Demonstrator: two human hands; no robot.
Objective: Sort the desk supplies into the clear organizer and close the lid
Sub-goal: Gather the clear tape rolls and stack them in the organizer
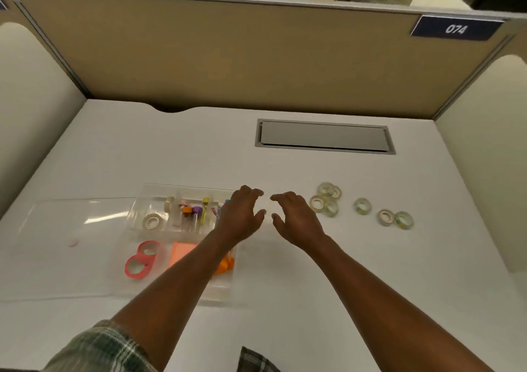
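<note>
- Organizer (222, 294), clear plastic with its top uncovered, lies on the white desk (313, 300) left of centre, close in front of us. Our left forearm, bare below a plaid sleeve (99, 349), crosses its near right part.
- In its near row we see two pink tape rolls (141, 260) touching each other at the left. Beside them is a pad of pink-orange sticky notes (181, 253). An orange item (226, 264) is partly hidden by the forearm, and we cannot tell what it is.
- Just left of the organizer the clear lid (71, 229) lies flat on the desk; we cannot tell whether the two are joined.
- In the far row are white tape rolls (152, 221), one flat and one on edge behind it. Next to them are small coloured pieces (195, 212) in orange, purple and yellow.
- Our left hand (242, 214) is over the organizer's far right corner, fingers loosely curved and spread, holding nothing.
- Our right hand (296, 220) is just beside it over bare desk, also loosely curved and empty. The two sets of fingertips are near but apart.
- To the right, loose tape rolls (325, 200) lie on the desk: a touching cluster of four, then a single one, then a pair.
- Farther back a grey panel (325, 137) is set into the desk.
- Behind it stands a tan partition (228, 58) with a blue plate (455, 28) reading 074.
</note>
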